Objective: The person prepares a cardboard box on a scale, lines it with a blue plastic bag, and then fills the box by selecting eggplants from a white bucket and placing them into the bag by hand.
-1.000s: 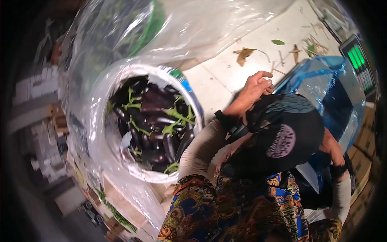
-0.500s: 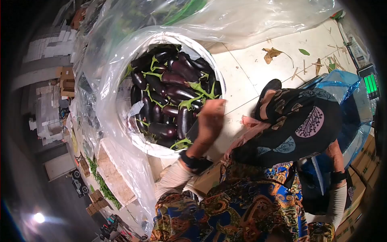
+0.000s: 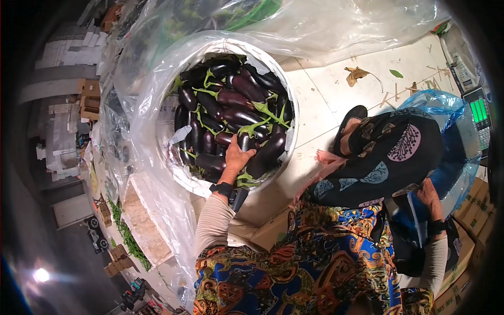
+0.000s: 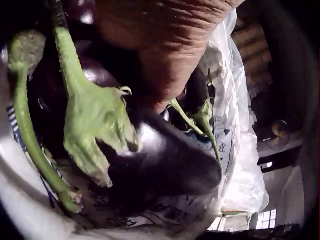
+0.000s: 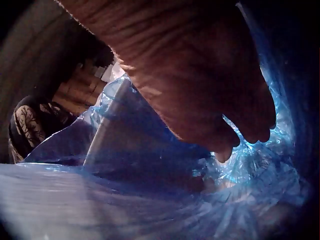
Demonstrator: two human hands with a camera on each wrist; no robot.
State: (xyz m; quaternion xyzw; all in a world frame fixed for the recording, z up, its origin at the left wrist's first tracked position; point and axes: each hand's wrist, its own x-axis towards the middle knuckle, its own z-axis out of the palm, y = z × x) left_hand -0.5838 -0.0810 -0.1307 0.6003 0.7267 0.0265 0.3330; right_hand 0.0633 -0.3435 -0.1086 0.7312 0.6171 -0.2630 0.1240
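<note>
Dark purple eggplants (image 3: 239, 98) with green stems fill a round white tub (image 3: 292, 105). My left hand (image 3: 237, 157) reaches in near the tub's lower side, thumb and fingers round an eggplant (image 3: 245, 140). In the left wrist view the hand (image 4: 165, 55) lies over the fruit, its fingertips hidden, beside a large green cap (image 4: 95, 125). At the right, my right hand (image 3: 430, 197) is at a blue plastic bag (image 3: 467, 157). The right wrist view shows that hand (image 5: 200, 90) with curled fingers gripping the crumpled blue plastic (image 5: 240, 165).
Clear plastic sheeting (image 3: 147, 131) drapes around the tub. Dry leaves (image 3: 356, 75) and bits of stem lie on the pale tiles. A scale with a green display (image 3: 479, 110) stands at far right, above cardboard boxes (image 3: 475, 210). A covered leg (image 3: 383, 163) is between my arms.
My left hand has moved from above the floor into the tub, and its fingers have closed round an eggplant. The head view has shifted. My right hand stays by the blue bag.
</note>
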